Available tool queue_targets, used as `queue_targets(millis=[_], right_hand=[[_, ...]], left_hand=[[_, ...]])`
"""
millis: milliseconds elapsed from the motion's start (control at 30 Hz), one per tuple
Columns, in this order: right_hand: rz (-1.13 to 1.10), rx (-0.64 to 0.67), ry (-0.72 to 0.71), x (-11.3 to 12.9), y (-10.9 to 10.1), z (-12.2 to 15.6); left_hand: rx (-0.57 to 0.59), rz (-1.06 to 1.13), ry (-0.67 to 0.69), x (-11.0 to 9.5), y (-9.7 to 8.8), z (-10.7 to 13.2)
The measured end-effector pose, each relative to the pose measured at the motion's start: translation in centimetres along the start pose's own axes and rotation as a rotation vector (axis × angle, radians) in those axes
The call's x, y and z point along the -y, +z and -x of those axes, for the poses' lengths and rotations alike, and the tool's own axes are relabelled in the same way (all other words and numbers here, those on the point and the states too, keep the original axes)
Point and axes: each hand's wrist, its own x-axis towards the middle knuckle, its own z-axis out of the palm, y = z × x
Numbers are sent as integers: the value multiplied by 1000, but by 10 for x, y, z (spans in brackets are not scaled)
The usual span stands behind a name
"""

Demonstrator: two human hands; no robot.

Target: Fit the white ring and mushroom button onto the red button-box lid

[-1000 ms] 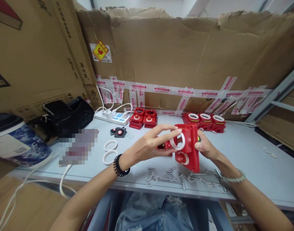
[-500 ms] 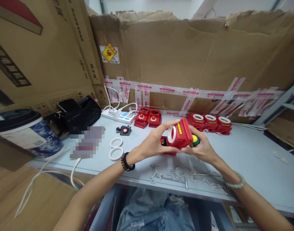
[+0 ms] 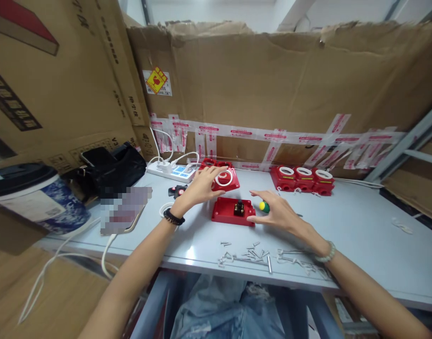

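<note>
My left hand (image 3: 200,186) reaches to the back of the table and grips a red cover with a white ring (image 3: 227,179), setting it against two other red housings (image 3: 209,163). My right hand (image 3: 274,212) hovers with its fingers spread, holding nothing. Its fingertips are at the right edge of a flat red base (image 3: 225,213), which carries a small black part (image 3: 239,207). A screwdriver with a green and yellow handle (image 3: 264,206) lies on the table just behind that hand.
Three red housings with white rings (image 3: 302,178) stand at the back right. Loose screws (image 3: 251,254) lie near the front edge. To the left are white rings (image 3: 162,210), a power strip (image 3: 172,172), a black bag (image 3: 114,165) and a bucket (image 3: 28,200). Cardboard walls (image 3: 272,80) enclose the table.
The red cover, held in both hands over the base, has been carried back and left by my left hand. My right hand let go, and the base and screwdriver now lie uncovered.
</note>
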Motion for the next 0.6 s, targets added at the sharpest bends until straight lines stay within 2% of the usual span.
queue_targets(millis=[200,500,600], right_hand=[[-5,73,30,3,11,0],[-11,112,46,6,9,0],[-12,97,28,5,9,0]], left_hand=[[101,-102,7,11,21,-5],[198,34,87,28,41,-10],[193,63,82,29,39,-10]])
